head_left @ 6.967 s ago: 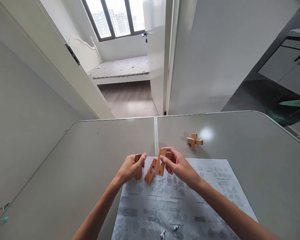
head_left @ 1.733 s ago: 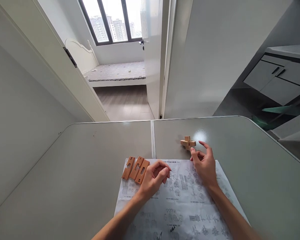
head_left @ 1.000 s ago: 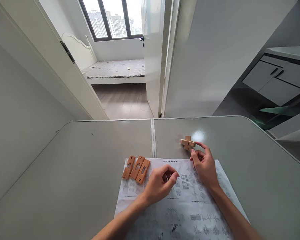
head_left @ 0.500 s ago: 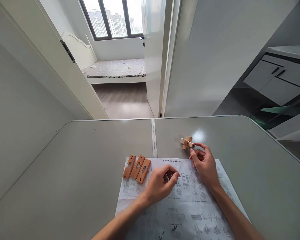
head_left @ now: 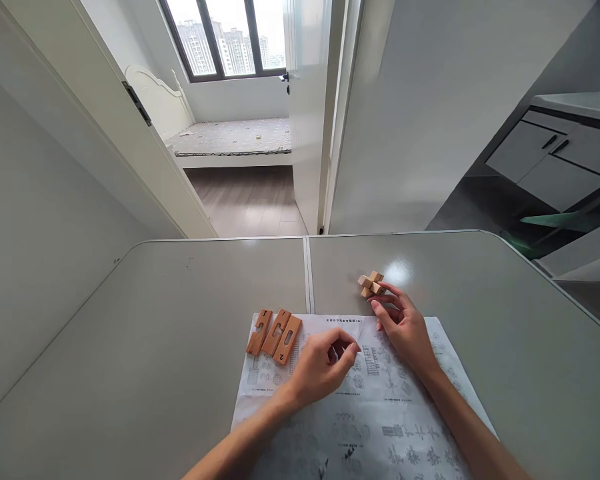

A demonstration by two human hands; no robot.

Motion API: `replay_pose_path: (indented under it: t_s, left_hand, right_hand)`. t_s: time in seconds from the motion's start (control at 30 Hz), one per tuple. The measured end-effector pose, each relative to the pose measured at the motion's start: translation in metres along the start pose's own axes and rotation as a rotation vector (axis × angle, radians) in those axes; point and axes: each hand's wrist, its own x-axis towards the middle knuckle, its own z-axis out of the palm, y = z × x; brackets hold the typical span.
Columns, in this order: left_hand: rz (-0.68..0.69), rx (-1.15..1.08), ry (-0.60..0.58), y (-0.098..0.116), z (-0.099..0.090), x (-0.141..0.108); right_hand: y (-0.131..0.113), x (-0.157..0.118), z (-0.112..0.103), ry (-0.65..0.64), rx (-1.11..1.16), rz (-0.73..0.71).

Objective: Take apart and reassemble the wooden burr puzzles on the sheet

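Note:
On the table, just beyond the top edge of the printed sheet, sits a small wooden burr puzzle (head_left: 371,283) of crossed light-coloured sticks. The fingertips of my right hand (head_left: 403,327) are closed on its near right side, thumb below and index finger above. My left hand (head_left: 326,363) rests over the sheet, fingers loosely curled and thumb close to the index finger, with nothing visible in them. To its left lie three flat brown wooden pieces (head_left: 287,340) side by side, each with a cut-out slot and black marks. They overlap the sheet's upper left corner.
The printed paper sheet (head_left: 350,413), covered with small puzzle drawings, lies under both hands. A seam strip (head_left: 308,273) crosses the grey table (head_left: 180,347). Past the far edge are an open door (head_left: 307,120), a bed (head_left: 235,137) and, to the right, a cabinet (head_left: 545,147).
My right hand has shifted slightly left, and the burr puzzle has moved and turned a little with it. My left hand and the three flat pieces have stayed in place.

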Motion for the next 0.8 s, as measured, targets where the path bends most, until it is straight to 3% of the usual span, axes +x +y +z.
replay_pose_path:
  t_s: [0.33,0.8]
  left_hand:
    - [0.023,0.013,0.003,0.0006,-0.0004,0.0001]
    - [0.033,0.023,0.004,0.0033,-0.0005,0.0001]
  right_hand:
    - [-0.002,0.0001,0.0,0.026,0.035,-0.014]
    - [-0.003,-0.001,-0.0006,-0.044,-0.069,-0.056]
